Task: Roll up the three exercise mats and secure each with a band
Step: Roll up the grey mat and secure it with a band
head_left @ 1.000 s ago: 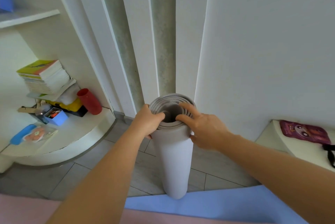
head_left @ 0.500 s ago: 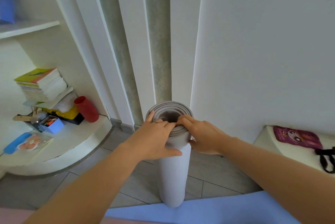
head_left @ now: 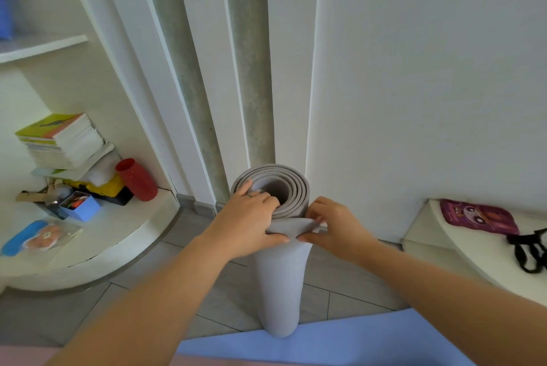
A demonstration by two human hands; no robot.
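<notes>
Grey mat (head_left: 279, 276) rolled, upright, spiral end up.

The blue mat (head_left: 340, 342) and a pink one (head_left: 26, 356) run off the bottom edge. The left hand's fingertips (head_left: 273, 202) vanish inside the grey roll (head_left: 281, 276) (core unseen).

Setting: home interior. Evidence was a tiled floor (head_left: 207, 300), white built-in shelf (head_left: 97, 244) holding stacked books (head_left: 63, 140), toys and a cartoon-printed pouch (head_left: 478, 217).
</notes>
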